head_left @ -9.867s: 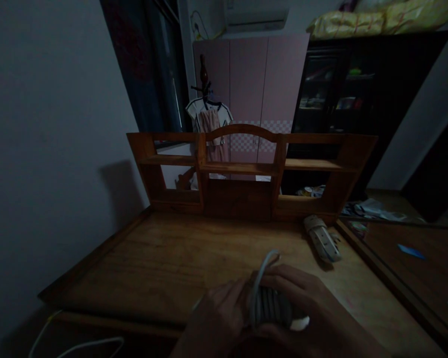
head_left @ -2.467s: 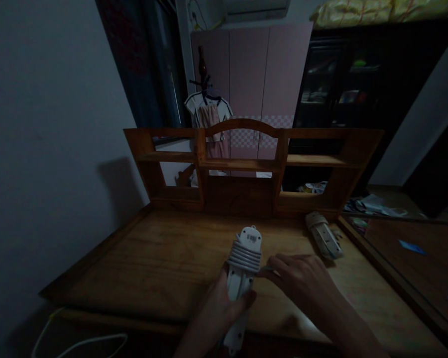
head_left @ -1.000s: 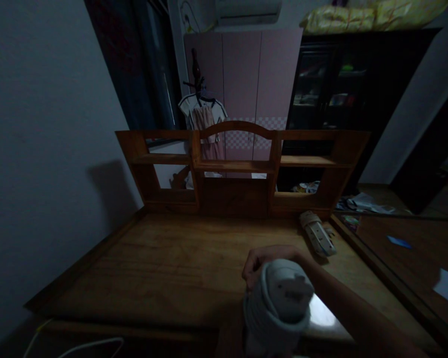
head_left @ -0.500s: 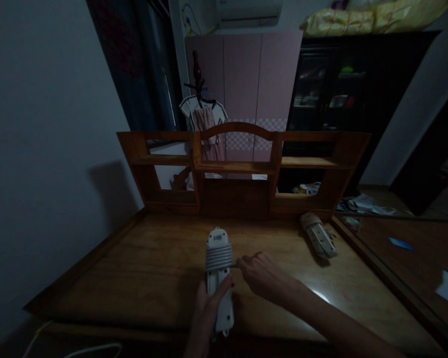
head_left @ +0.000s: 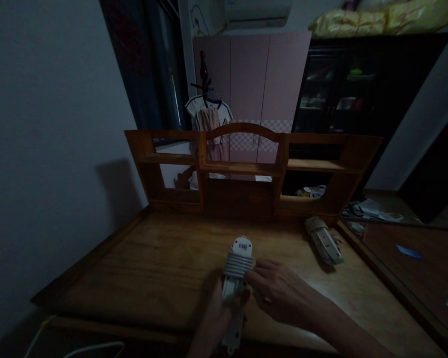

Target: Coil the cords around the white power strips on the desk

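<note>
From my end, head view: the left hand grips a white strip wound with cord.
The strip is long, smooth plastic with a rounded far end (head_left: pixel 242 243), slanting over the grained wooden table (head_left: pixel 153 258); grey cord (head_left: pixel 239 265) rings its upper part in tight, ribbed turns. The right hand (head_left: pixel 278 288) curls at their right edge (whether it pinches cord, I can't tell). Beyond, a second strip (head_left: pixel 323 241) lies near the shelf (head_left: pixel 242 168), which blocks the table's back; a wall (head_left: pixel 59 149) bounds the left.

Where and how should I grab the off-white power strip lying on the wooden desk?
Perhaps pinch the off-white power strip across its narrow middle, from above-left: beige cord wraps its far end, and a wooden rim lies to its right.
</note>
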`<state>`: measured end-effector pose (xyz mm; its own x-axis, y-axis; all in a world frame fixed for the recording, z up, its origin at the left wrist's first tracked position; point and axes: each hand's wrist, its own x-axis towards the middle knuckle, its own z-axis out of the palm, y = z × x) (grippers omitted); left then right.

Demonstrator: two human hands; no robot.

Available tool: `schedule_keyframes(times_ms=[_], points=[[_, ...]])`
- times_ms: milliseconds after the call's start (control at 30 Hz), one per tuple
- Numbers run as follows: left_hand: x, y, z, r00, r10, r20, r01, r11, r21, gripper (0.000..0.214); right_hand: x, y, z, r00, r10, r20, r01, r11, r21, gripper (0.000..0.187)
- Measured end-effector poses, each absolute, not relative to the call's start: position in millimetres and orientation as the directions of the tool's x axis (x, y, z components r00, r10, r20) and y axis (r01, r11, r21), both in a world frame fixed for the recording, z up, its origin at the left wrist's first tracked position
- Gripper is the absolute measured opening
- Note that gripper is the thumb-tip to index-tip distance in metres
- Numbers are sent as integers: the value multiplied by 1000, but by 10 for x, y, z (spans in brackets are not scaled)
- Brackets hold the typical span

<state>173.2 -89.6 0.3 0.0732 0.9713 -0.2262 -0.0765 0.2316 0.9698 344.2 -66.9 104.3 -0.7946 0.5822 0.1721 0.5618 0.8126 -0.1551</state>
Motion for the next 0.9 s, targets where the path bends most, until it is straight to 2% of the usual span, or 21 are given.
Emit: schedule_keyframes(times_ms=[100, 200, 333, 500, 633, 667, 767, 833, 900], points=[[1814, -914, 4, 114, 967, -230, -44, 236, 971, 61, 3512, -683, 1087, -784, 600, 159, 556, 793, -250, 26], [1909, -933, -20, 80, 985, -155, -19, 157, 987, 57, 3574, -645, 983, -734, 655, 179, 577, 741, -345, 28], [2049, -966, -57, 6, 997, -78, 141, 77, 987, 56, 3607, -600, 724, -630, 756, 178, 638, 635, -435, 33], [2266, -891, -14, 49, 998, -32, 264, 18, 964, 62, 3721, -611, 639, -496, 841, 218, 711, 537, -454, 26], [2550, -635, 97, 137, 990, 6, 311, -49, 949, 101, 3991, -486, 716, -323, 895, 307, 770, 437, -464, 19], [2640, -544, 126, 178, 983, 34, 302, -88, 949, 104, 4074, -413, 721, -282, 897, 341, 787, 419, -453, 19], [2942, -220, 169, 262, 960, 102, 331, -189, 924, 99, 4328, -86, 677, -190, 883, 429, 834, 376, -403, 19], [3150, 23, 146, 326, 940, 98, 348, -215, 912, 92, 4488, 190, 606, -181, 861, 474, 841, 386, -379, 16], [3340, 272, 89, 322, 945, 63, 424, -203, 883, 86, 4630, 464, 511, -174, 854, 491, 837, 391, -383, 15]])
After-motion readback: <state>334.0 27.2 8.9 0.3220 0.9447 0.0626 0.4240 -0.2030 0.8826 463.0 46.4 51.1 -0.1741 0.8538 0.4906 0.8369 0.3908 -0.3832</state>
